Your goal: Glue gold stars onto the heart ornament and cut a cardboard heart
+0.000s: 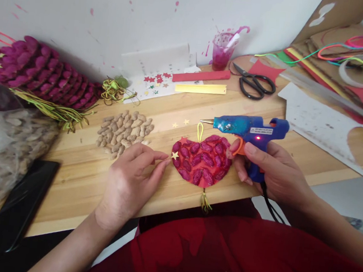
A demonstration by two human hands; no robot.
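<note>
My right hand (277,171) grips a blue hot glue gun (252,130) by its handle, fingers at the orange trigger. Its metal nozzle points left, above the yellow loop (200,132) of a heart-shaped ornament. Purple-dyed peanuts cover the red heart (207,162), which lies flat near the table's front edge with a green-yellow tassel (206,202) hanging below. At the heart's left edge, my left hand (137,176) has thumb and forefinger pinched together beside a small gold star (175,155). Whether something sits between those fingertips, I cannot make out. A red star (183,140) lies at the heart's upper left.
Loose peanuts (124,131) are piled left of the heart, near a peanut bag (3,153) and a phone (20,206). Behind are paper strips (200,88), scissors (253,83) and a cup of purple liquid (221,52). The glue gun's cord (271,204) drops over the front edge.
</note>
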